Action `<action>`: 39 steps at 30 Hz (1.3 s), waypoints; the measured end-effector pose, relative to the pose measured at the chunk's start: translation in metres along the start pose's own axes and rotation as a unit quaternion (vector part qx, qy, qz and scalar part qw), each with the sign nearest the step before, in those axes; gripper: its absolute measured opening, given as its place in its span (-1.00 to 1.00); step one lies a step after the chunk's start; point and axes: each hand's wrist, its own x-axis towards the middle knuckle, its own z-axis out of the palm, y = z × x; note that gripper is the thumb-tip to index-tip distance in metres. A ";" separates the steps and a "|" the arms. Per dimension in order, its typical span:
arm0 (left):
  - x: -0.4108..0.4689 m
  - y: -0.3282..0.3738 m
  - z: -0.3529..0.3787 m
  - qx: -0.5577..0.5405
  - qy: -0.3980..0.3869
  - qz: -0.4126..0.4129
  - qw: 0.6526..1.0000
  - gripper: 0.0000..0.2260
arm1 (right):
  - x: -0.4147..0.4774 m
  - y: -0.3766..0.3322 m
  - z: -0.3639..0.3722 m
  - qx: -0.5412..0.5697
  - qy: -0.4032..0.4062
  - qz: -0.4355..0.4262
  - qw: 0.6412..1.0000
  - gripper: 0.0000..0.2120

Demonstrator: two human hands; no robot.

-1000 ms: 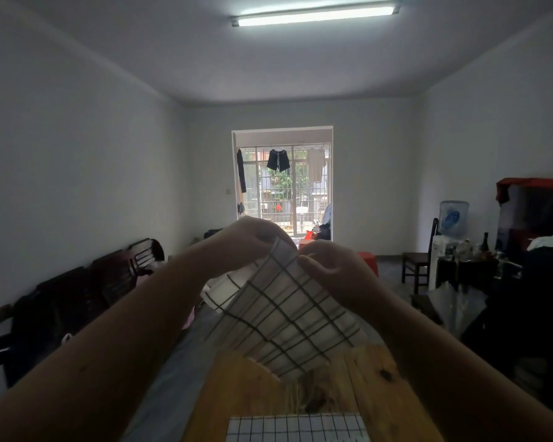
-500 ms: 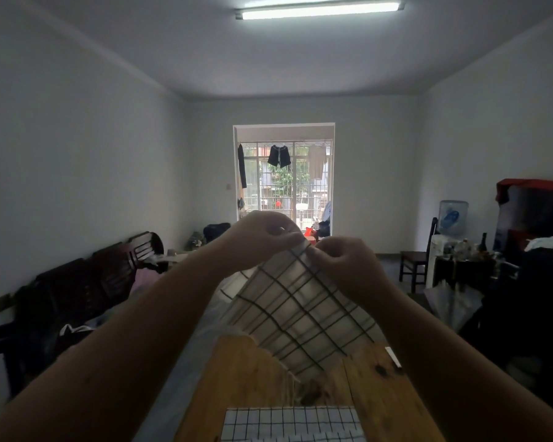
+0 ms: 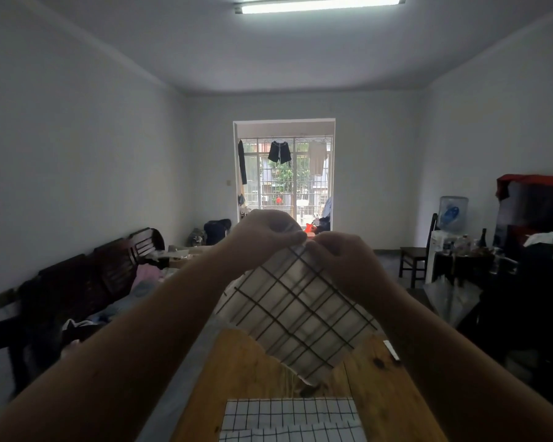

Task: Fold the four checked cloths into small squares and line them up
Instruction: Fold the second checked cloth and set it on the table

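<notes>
Holding a checked cloth (image 3: 297, 314) in the air over the table (image 3: 243, 374), hanging diamond-wise. Pinching its top corner at 12 o'clock with curled fingers (image 3: 289, 239) of the left hand (image 3: 265, 237) and the right hand (image 3: 339, 260), the two nearly touching. Lower tip toward 6 o'clock, close above the wood. At 6 o'clock, flat on the table's near edge, a folded cloth (image 3: 289, 419).

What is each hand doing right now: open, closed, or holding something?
Left hand: closed, pinching the top edge of the hanging checked cloth.
Right hand: closed, pinching the same cloth right beside it.
</notes>
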 end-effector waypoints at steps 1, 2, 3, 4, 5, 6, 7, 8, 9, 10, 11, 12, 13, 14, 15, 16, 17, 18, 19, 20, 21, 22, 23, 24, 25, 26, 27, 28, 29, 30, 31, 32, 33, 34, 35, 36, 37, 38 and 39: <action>0.000 -0.001 -0.002 -0.014 0.007 -0.007 1.000 -0.86 | -0.001 0.004 -0.001 -0.012 -0.008 0.002 1.000 -0.67; -0.001 -0.002 -0.005 -0.022 0.019 -0.013 0.999 -0.85 | -0.003 0.008 -0.002 -0.018 -0.019 0.005 1.000 -0.67; -0.001 -0.003 -0.010 -0.024 0.034 -0.017 0.999 -0.85 | -0.006 0.014 -0.004 -0.020 -0.030 0.011 0.999 -0.68; -0.002 -0.004 -0.016 -0.022 0.052 -0.022 0.998 -0.86 | -0.010 0.022 -0.006 -0.022 -0.038 0.016 0.999 -0.68; -0.002 -0.007 -0.022 -0.020 0.071 -0.029 0.997 -0.87 | -0.015 0.030 -0.008 -0.026 -0.041 0.022 0.999 -0.69; -0.001 -0.010 -0.029 -0.020 0.092 -0.038 0.995 -0.87 | -0.022 0.039 -0.011 -0.030 -0.041 0.028 0.998 -0.72; 0.000 -0.014 -0.036 -0.024 0.113 -0.048 0.992 -0.88 | -0.028 0.047 -0.013 -0.030 -0.040 0.036 0.998 -0.74; 0.000 -0.018 -0.043 -0.029 0.132 -0.058 0.989 -0.89 | -0.036 0.055 -0.015 -0.027 -0.042 0.045 0.998 -0.77; 0.001 -0.022 -0.049 -0.033 0.146 -0.067 0.986 -0.89 | -0.042 0.061 -0.017 -0.028 -0.049 0.054 0.997 -0.78; 0.001 -0.026 -0.054 -0.033 0.155 -0.073 0.985 -0.89 | -0.047 0.067 -0.018 -0.040 -0.055 0.058 0.996 -0.78; 0.001 -0.029 -0.056 -0.028 0.156 -0.076 0.984 -0.89 | -0.050 0.073 -0.019 -0.063 -0.056 0.060 0.995 -0.78; 0.001 -0.032 -0.057 -0.021 0.148 -0.077 0.986 -0.89 | -0.052 0.078 -0.020 -0.090 -0.052 0.062 0.993 -0.79; 0.000 -0.033 -0.056 -0.016 0.132 -0.075 0.988 -0.89 | -0.051 0.082 -0.020 -0.111 -0.044 0.061 0.991 -0.80; -0.001 -0.032 -0.053 -0.011 0.110 -0.072 0.991 -0.89 | -0.049 0.083 -0.019 -0.119 -0.027 0.060 0.991 -0.83; -0.002 -0.030 -0.048 -0.004 0.086 -0.065 0.994 -0.90 | -0.046 0.081 -0.018 -0.115 -0.006 0.057 0.992 -0.87; -0.004 -0.028 -0.042 0.007 0.063 -0.055 0.996 -0.90 | -0.042 0.076 -0.016 -0.105 0.015 0.052 0.993 -0.91; -0.004 -0.024 -0.036 0.019 0.041 -0.044 0.998 -0.90 | -0.037 0.068 -0.013 -0.094 0.027 0.043 0.994 -0.91; -0.005 -0.021 -0.029 0.033 0.020 -0.035 0.999 -0.91 | -0.032 0.061 -0.009 -0.081 0.027 0.036 0.996 -0.87; -0.005 -0.017 -0.022 0.046 0.001 -0.027 0.999 -0.91 | -0.027 0.053 -0.005 -0.068 0.015 0.028 0.997 -0.82; -0.006 -0.014 -0.016 0.057 -0.015 -0.019 0.998 -0.92 | -0.022 0.044 0.001 -0.058 -0.004 0.018 0.998 -0.78; -0.006 -0.011 -0.011 0.062 -0.027 -0.012 0.998 -0.92 | -0.018 0.036 0.007 -0.050 -0.023 0.003 0.998 -0.76; -0.006 -0.009 -0.006 0.062 -0.035 -0.005 0.997 -0.93 | -0.014 0.029 0.013 -0.041 -0.036 -0.013 0.998 -0.75; -0.006 -0.008 -0.003 0.060 -0.040 0.003 0.997 -0.93 | -0.010 0.022 0.018 -0.031 -0.040 -0.025 0.998 -0.75; -0.006 -0.008 -0.001 0.059 -0.040 0.011 0.997 -0.93 | -0.008 0.016 0.021 -0.023 -0.037 -0.030 0.999 -0.75; -0.007 -0.007 0.000 0.059 -0.036 0.018 0.997 -0.94 | -0.006 0.013 0.024 -0.013 -0.030 -0.027 0.999 -0.73; -0.007 -0.008 0.000 0.059 -0.025 0.021 0.998 -0.94 | -0.005 0.011 0.025 -0.004 -0.022 -0.021 1.000 -0.70; -0.007 -0.008 -0.001 0.055 -0.012 0.020 0.998 -0.93 | -0.006 0.012 0.025 0.000 -0.015 -0.015 1.000 -0.67; -0.008 -0.009 -0.003 0.047 -0.001 0.014 0.999 -0.91 | -0.008 0.014 0.025 -0.004 -0.011 -0.008 1.000 -0.66; -0.009 -0.010 -0.005 0.038 0.003 0.005 0.999 -0.89 | -0.010 0.018 0.025 -0.007 -0.012 0.001 1.000 -0.66; -0.010 -0.012 -0.008 0.035 0.002 -0.006 0.999 -0.87 | -0.013 0.022 0.024 -0.007 -0.017 0.011 1.000 -0.67; -0.012 -0.015 -0.011 0.035 0.005 -0.014 0.999 -0.87 | -0.017 0.026 0.023 -0.006 -0.023 0.019 1.000 -0.68; -0.012 -0.018 -0.015 0.030 0.014 -0.018 0.999 -0.87 | -0.020 0.030 0.022 -0.007 -0.031 0.027 0.999 -0.68; -0.014 -0.022 -0.019 0.020 0.029 -0.021 0.999 -0.87 | -0.024 0.033 0.021 -0.010 -0.041 0.036 0.998 -0.69; -0.014 -0.026 -0.023 0.008 0.046 -0.026 0.999 -0.87 | -0.028 0.037 0.019 -0.014 -0.051 0.044 0.998 -0.71; -0.016 -0.030 -0.027 -0.002 0.057 -0.033 0.998 -0.87 | -0.031 0.039 0.017 -0.016 -0.060 0.051 0.997 -0.73; -0.016 -0.034 -0.031 -0.007 0.058 -0.044 0.997 -0.85 | -0.035 0.040 0.015 -0.018 -0.066 0.056 0.996 -0.75; -0.017 -0.038 -0.033 -0.006 0.045 -0.061 0.997 -0.84 | -0.036 0.041 0.014 -0.025 -0.073 0.057 0.995 -0.77; -0.017 -0.042 -0.035 0.001 0.018 -0.082 0.996 -0.84 | -0.037 0.040 0.013 -0.041 -0.079 0.054 0.995 -0.79; -0.017 -0.046 -0.036 0.008 -0.016 -0.105 0.994 -0.85 | -0.037 0.038 0.012 -0.064 -0.083 0.047 0.993 -0.79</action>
